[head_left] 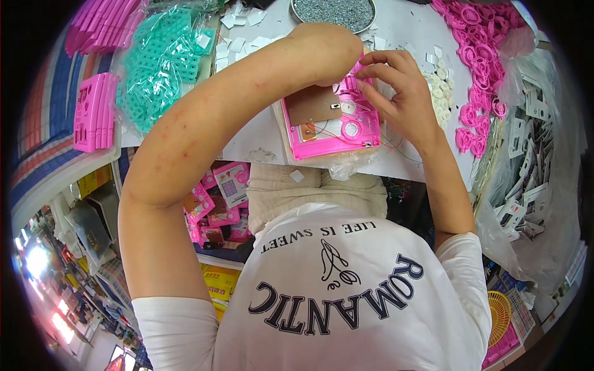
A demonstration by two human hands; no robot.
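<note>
A pink plastic casing [334, 150] lies on the table in front of me, with a brown board [311, 105] over its left part. Thin red wires [325, 131] run inside the casing and past its right edge. My left hand [331, 49] is bent over the casing's far edge; its fingers are hidden behind the wrist. At the casing's far right corner is my right hand [399, 83], its fingers curled with the tips at the pink plastic. Anything small between those tips is too hidden to name.
A round tray of small metal screws [337, 13] stands at the back. Teal plastic parts [164, 65] in a clear bag and stacked pink covers [94, 114] sit left. White round pieces [440, 93] and pink ring-shaped parts [476, 62] lie right, near a bag of white parts [526, 154].
</note>
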